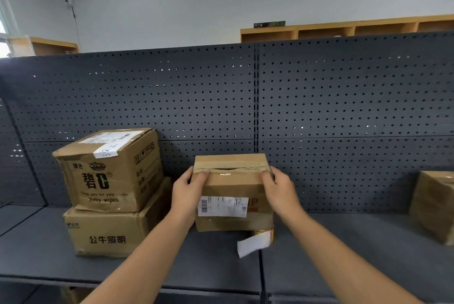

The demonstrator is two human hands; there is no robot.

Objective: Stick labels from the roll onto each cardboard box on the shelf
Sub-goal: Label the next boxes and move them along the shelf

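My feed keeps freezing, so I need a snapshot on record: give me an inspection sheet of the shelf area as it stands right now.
Surface: dark grey metal shelf, pegboard back panel.
Job's things: small cardboard box, barcode label on its front, held above the shelf; label roll beneath it with a loose white strip; baby wipes box stacked on a lighting box; another box at the right edge.
Clutter: nothing seen.
Grips: left hand and right hand each grip an upper corner of the small box.
Cables: one dark cable down the far wall.
Surroundings: wooden cubby shelving behind, white walls.
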